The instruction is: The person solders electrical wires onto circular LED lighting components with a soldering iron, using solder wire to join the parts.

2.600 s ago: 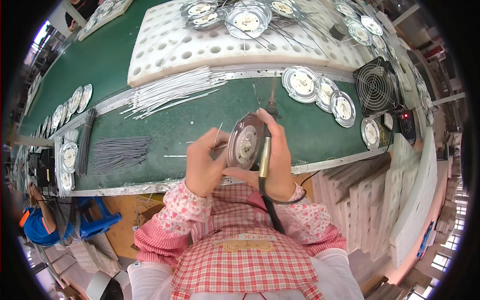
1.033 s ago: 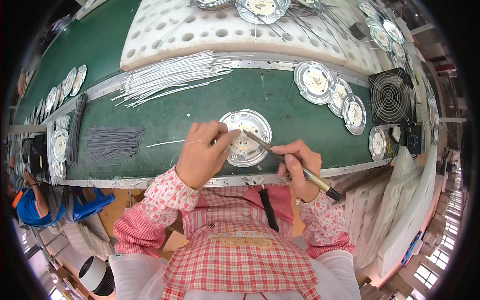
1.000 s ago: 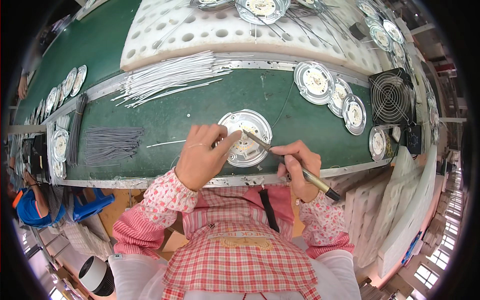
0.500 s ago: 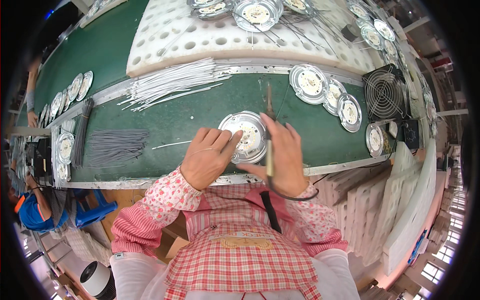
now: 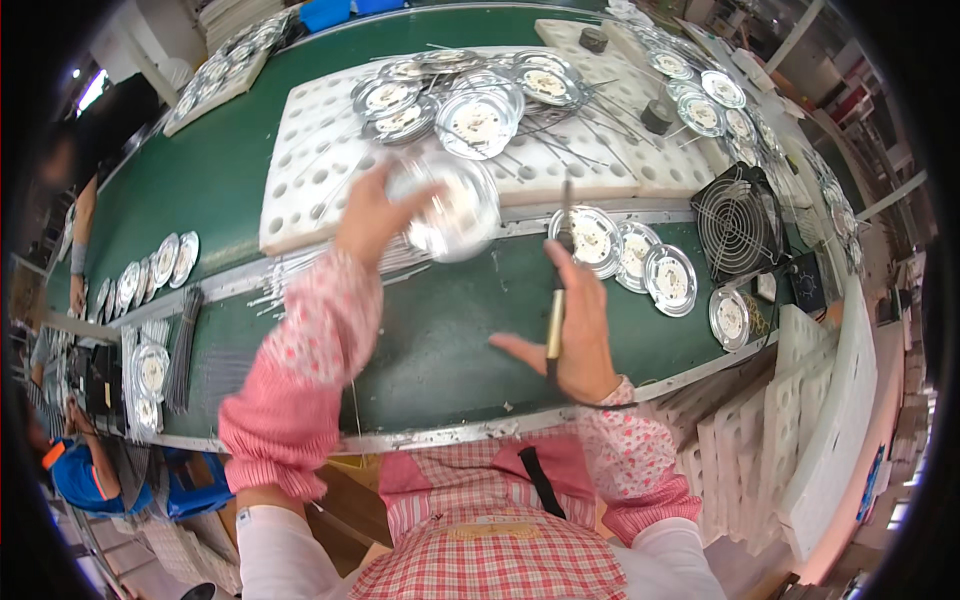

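Round metal disc [image 5: 452,205] in left hand [image 5: 372,212], above foam tray [image 5: 300,190] of discs.

- A long green tabletop [image 5: 230,190] with a metal edge is seen, curving across the view.
- White foam trays [image 5: 300,190] with round holes are laid on it.
- Stacks of white foam boards [image 5: 800,420] are placed at the right side.
- A bright window [image 5: 88,90] is seen at the upper left.
- Blue stools [image 5: 190,495] are stood below the left edge.
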